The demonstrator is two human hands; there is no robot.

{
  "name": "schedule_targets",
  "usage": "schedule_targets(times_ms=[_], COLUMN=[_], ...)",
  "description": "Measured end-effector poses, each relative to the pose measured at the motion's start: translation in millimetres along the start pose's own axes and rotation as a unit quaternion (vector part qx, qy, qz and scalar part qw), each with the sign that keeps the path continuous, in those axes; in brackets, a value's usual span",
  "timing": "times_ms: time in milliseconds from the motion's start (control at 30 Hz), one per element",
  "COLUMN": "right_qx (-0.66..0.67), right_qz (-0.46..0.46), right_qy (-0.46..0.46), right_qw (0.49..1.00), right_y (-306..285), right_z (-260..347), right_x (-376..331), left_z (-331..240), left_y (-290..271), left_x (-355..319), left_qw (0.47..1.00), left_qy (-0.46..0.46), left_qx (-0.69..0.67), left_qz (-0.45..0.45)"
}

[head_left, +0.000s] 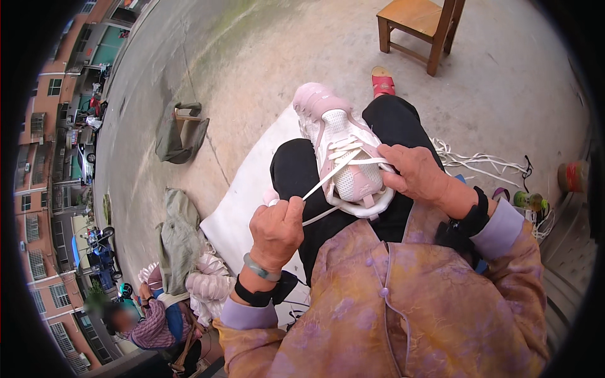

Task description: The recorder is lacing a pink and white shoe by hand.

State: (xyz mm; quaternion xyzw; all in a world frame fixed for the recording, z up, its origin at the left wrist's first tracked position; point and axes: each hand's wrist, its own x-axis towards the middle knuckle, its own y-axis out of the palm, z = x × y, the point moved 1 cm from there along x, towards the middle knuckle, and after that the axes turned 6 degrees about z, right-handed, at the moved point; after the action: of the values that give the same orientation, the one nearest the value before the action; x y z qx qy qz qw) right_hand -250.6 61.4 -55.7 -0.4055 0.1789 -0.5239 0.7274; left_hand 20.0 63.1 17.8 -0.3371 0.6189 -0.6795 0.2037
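A pink and white sneaker (337, 126) rests across my lap, its toe pointing away from me and its padded opening toward me. White shoelace (329, 175) crosses its tongue through the eyelets. My left hand (276, 232) is closed in a fist around a length of that lace, drawn taut to the left of the shoe. At the shoe's right eyelet edge, my right hand (416, 176) pinches the lace close to the upper; its fingertips are partly hidden. A second strand of lace runs below the left fist.
A white sheet (242, 179) lies on the concrete beneath my legs. Loose white laces (482, 160) and a green-labelled bottle (528, 200) are at right, a wooden chair (416, 17) ahead. At lower left, another person (157, 324) sits beside heaped pink-white shoes (211, 283) and a grey-green sack (178, 236).
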Motion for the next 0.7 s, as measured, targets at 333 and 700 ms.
schedule_targets(times_ms=[333,700], right_qx=[0.088,-0.021], right_qz=[0.048,0.085], right_qy=[0.049,-0.086], right_qw=[0.994,0.992], right_y=[-23.3,-42.7], right_z=[0.5,64.4], right_x=[6.8,55.3], left_z=[2.6,-70.2], left_y=[-24.9,-86.4], left_x=[13.2,49.4], left_qw=[0.995,0.894], left_qy=[-0.069,0.183], left_qx=[-0.016,-0.316], left_qz=[0.064,0.259])
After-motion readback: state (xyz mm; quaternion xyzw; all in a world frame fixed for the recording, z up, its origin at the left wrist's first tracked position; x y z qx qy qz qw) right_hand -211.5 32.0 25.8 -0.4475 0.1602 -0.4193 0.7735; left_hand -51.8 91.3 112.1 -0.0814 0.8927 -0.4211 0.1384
